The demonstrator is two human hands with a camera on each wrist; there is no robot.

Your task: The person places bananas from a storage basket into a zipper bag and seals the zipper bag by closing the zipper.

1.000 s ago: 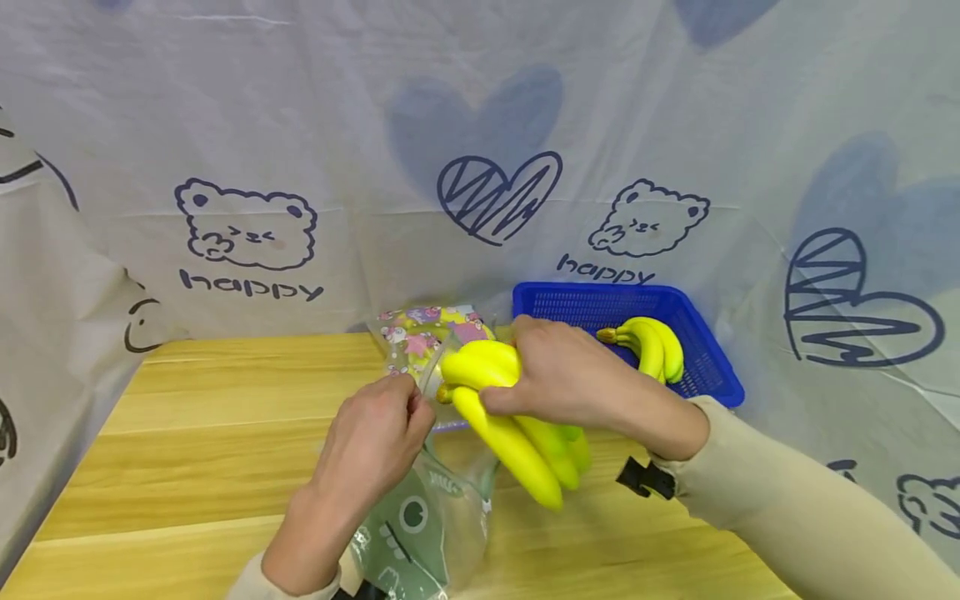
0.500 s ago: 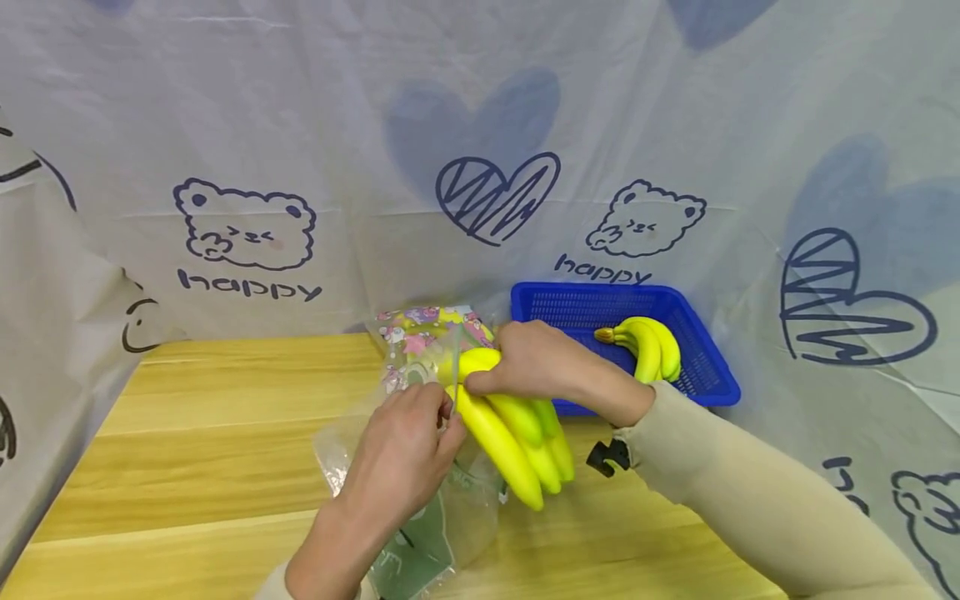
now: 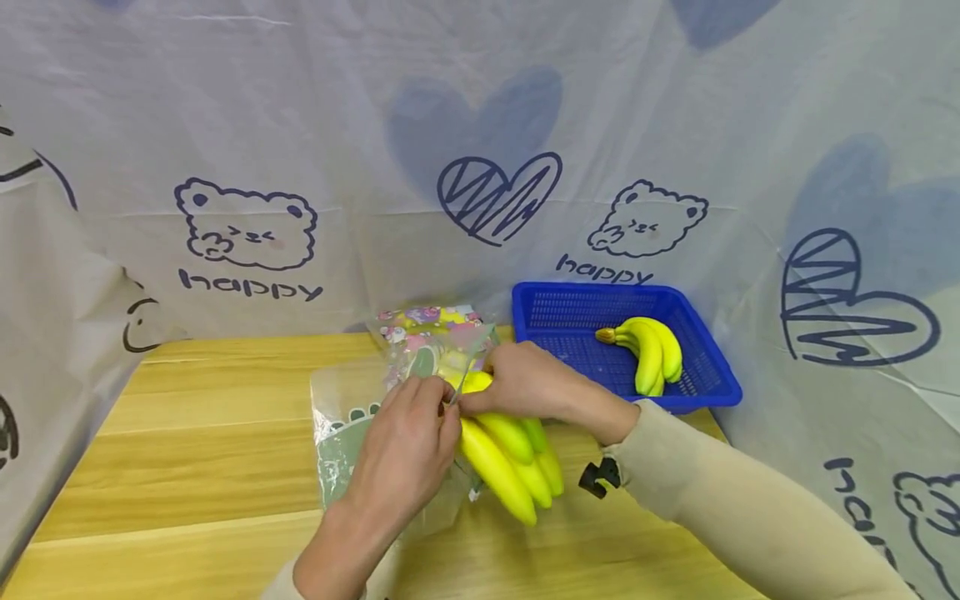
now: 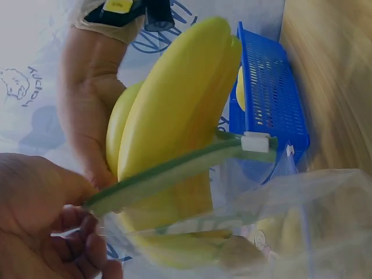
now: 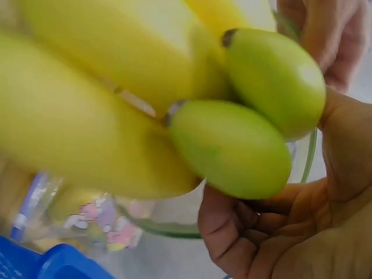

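- The left hand (image 3: 408, 454) is just in front of the banana bunch (image 3: 510, 454); its fingers pinch the green zip edge of the clear bag (image 3: 337, 425).
- The right hand (image 3: 525, 383) grips the stem end of the bunch with curled fingers, at the bag mouth.
- Behind the bunch lies a colourful packet (image 3: 423, 321).
- Behind and right of the bunch, a blue basket (image 3: 570, 312) holds a second banana bunch (image 3: 648, 346).
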